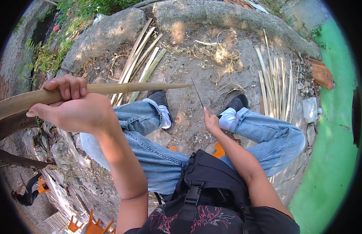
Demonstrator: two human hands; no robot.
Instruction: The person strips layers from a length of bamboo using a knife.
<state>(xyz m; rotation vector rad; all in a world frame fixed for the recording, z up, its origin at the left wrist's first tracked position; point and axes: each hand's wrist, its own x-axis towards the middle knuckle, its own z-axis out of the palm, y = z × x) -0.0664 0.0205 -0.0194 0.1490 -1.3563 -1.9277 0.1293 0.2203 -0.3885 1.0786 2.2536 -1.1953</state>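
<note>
Here, hands well apart. Left hand (pixel 81 111), left of the frame, wrapped around the bamboo (pixel 138 88), which runs from the left edge to a narrow tip at mid-frame. Right hand (pixel 211 123), just right of centre, closed on the knife (pixel 197 92); its thin blade slants up and left, end just beside the bamboo's tip. Contact between the two: cannot tell.

Markings: shirt (pixel 161 221), lower centre, black with a pink-red branching print and a pale scrawl, too small to read.

Containers: black bag (pixel 216 171) at the lap, lower centre, strap and buckle in front; contents hidden. Pale plastic (pixel 310 110) at right, bag or tub uncertain, contents unclear.

Ground: strips (pixel 136 62) bundled upper left, more strips (pixel 275 89) upper right, curled shavings (pixel 220 53) upper centre. Orange chairs (pixel 96 227), lower left.
</note>
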